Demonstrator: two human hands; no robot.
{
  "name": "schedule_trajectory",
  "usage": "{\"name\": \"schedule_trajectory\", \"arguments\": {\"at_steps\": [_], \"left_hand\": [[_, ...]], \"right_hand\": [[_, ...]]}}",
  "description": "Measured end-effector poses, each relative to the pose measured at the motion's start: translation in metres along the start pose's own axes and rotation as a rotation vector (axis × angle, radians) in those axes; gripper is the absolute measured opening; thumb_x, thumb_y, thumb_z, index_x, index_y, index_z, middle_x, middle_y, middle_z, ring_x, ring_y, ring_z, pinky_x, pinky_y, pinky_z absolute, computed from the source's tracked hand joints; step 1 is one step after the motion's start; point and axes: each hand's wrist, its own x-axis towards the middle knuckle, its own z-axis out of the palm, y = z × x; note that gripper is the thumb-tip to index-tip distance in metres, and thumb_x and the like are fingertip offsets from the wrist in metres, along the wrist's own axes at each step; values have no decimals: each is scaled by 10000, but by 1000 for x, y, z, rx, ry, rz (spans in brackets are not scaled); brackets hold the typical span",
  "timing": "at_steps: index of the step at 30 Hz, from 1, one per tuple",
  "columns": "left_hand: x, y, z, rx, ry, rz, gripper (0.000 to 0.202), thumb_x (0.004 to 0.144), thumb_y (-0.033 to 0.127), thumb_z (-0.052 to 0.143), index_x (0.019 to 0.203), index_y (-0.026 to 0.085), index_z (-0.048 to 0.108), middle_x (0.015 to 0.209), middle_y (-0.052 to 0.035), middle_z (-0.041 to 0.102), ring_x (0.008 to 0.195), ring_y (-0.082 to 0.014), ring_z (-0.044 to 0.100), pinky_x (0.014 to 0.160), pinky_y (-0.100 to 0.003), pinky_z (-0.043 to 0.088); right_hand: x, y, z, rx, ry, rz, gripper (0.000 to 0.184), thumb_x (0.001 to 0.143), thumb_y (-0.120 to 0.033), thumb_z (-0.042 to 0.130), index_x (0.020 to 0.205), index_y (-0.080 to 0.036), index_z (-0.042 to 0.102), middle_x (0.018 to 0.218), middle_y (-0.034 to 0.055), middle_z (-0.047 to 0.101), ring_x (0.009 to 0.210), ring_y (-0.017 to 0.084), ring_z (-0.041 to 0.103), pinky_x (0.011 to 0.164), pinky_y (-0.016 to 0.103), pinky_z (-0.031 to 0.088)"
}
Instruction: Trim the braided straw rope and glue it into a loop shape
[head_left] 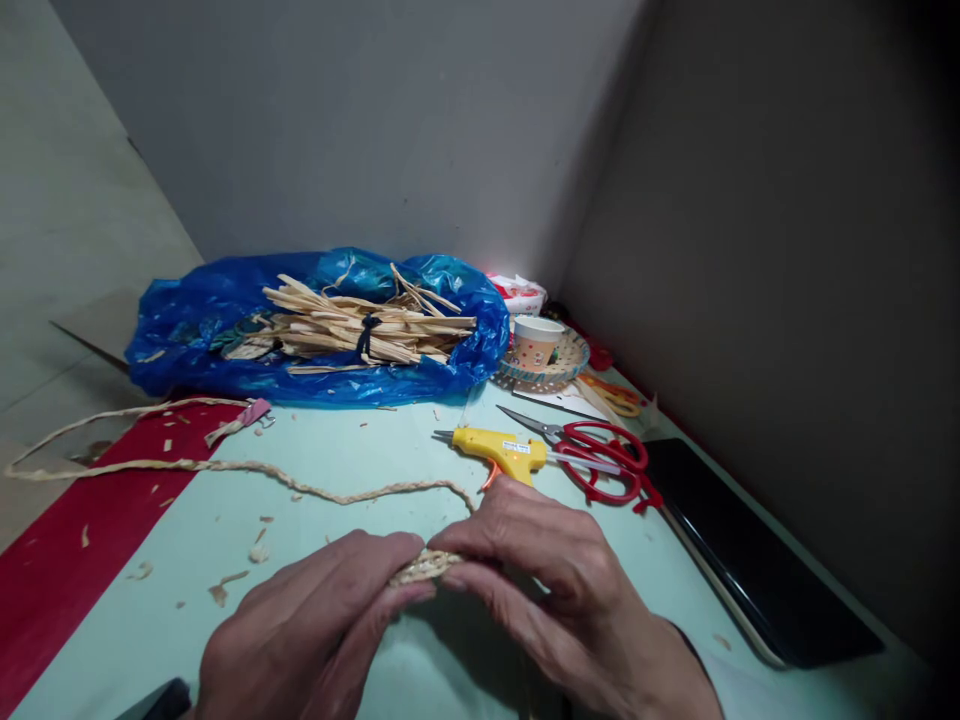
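Note:
Between my two hands is a small coiled piece of braided straw cord (424, 567), held just above the table. My left hand (315, 610) pinches its left end between thumb and fingers. On the right side, my right hand (555, 570) grips it the same way, with the fingertips nearly meeting those of the left. A long tail of twisted straw cord (300, 482) runs from behind my right fingers leftward across the table and loops back past its left edge. Just beyond my right hand lies a yellow glue gun (501, 450). The underside of the coil is hidden.
A blue plastic bag (202, 370) holds a tied bundle of dried straw (390, 330). Red-handled scissors (600, 455) lie beside a black tablet-like slab (757, 560). A paper cup (536, 345) stands in a woven basket (574, 365). Straw scraps (225, 588) litter the table's left. Walls bound the back and right.

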Motion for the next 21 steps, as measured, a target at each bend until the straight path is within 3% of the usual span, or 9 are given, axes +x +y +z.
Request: {"name": "schedule_trajectory", "arguments": {"at_steps": [4, 8, 16, 19, 21], "left_hand": [[71, 61, -18, -16, -18, 54, 262, 850, 237, 619, 1103, 292, 653, 931, 10, 781, 798, -199, 713, 749, -311, 565], [97, 93, -30, 28, -83, 33, 127, 892, 213, 572, 960, 277, 658, 778, 57, 743, 649, -124, 676, 652, -211, 513], [98, 99, -31, 86, -117, -25, 132, 901, 233, 538, 822, 303, 618, 691, 121, 679, 603, -71, 637, 648, -169, 448], [103, 95, -31, -12, -141, -38, 91, 886, 227, 592, 842, 304, 613, 698, 123, 663, 605, -65, 624, 620, -145, 454], [108, 91, -33, -66, -177, -19, 105, 893, 218, 593, 930, 308, 631, 804, 98, 686, 725, -80, 653, 683, -139, 475]], "right_hand": [[-2, 1, 2, -38, 22, -43, 119, 906, -116, 609, 1003, -102, 677, 801, 37, 680, 739, 129, 541, 716, 283, 447], [-2, -1, 3, -68, 21, -68, 113, 898, -95, 601, 982, -77, 673, 768, 44, 652, 706, 134, 522, 681, 286, 440], [-1, -7, 7, -91, 36, -37, 115, 908, -92, 570, 950, -80, 677, 738, 33, 627, 688, 136, 512, 681, 298, 435], [-1, -3, 9, -82, 42, -32, 119, 906, -101, 570, 942, -90, 683, 724, 30, 632, 676, 134, 516, 660, 290, 425], [-2, 2, 8, -98, 57, -16, 122, 911, -118, 567, 945, -100, 683, 729, 32, 640, 677, 134, 526, 658, 281, 424]]}}
